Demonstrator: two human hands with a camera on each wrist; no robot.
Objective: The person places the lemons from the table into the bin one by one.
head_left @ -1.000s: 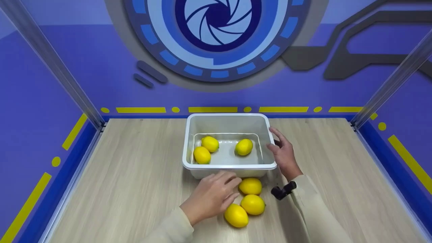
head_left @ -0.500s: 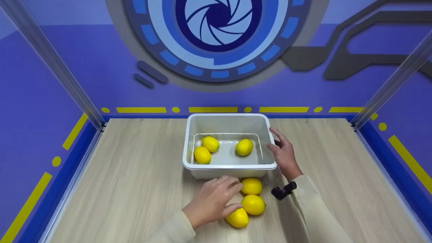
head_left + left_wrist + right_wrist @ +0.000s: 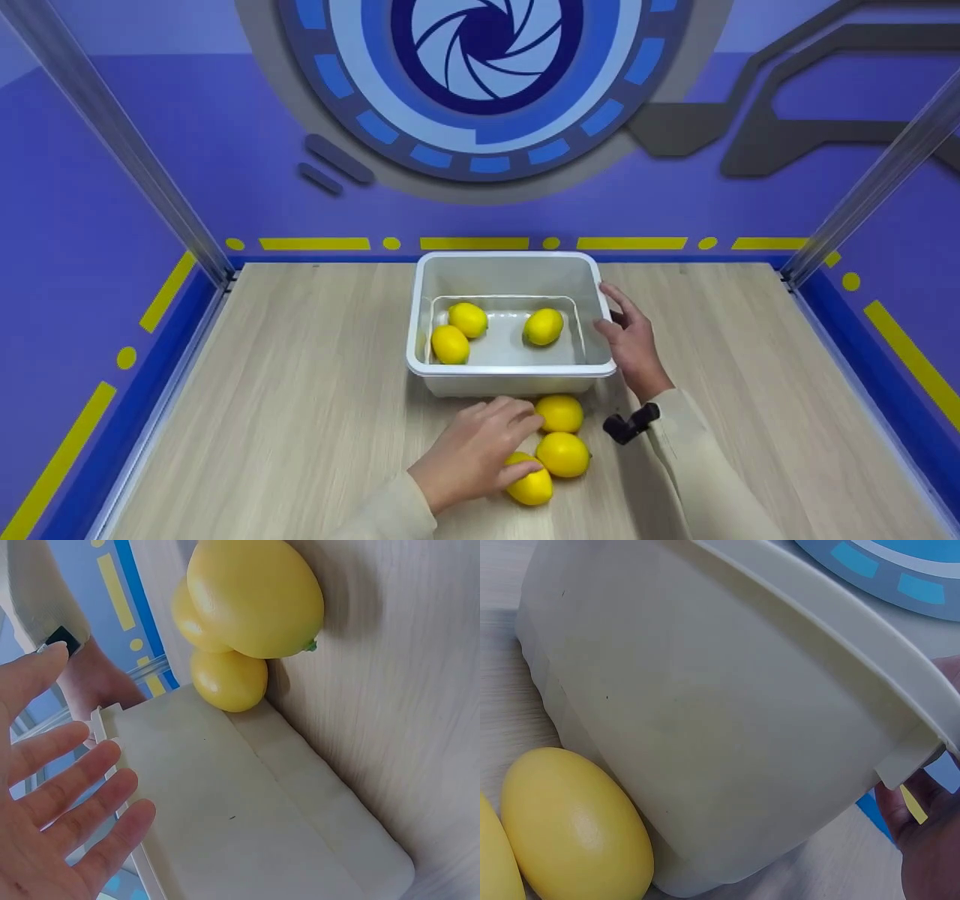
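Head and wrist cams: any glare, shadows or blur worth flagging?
Head: small glints on the floor of the white bin, soft dark shadow on the table beside the right sleeve, no obvious blur; left wrist: soft shadow at image right of the largest-looking lemon; right wrist: pale highlight on the lemon by the bin's base.

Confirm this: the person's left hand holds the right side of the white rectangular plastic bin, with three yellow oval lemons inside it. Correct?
Wrong hand: the head view shows the right hand holding the right side of the bin. Three lemons are indeed inside it.
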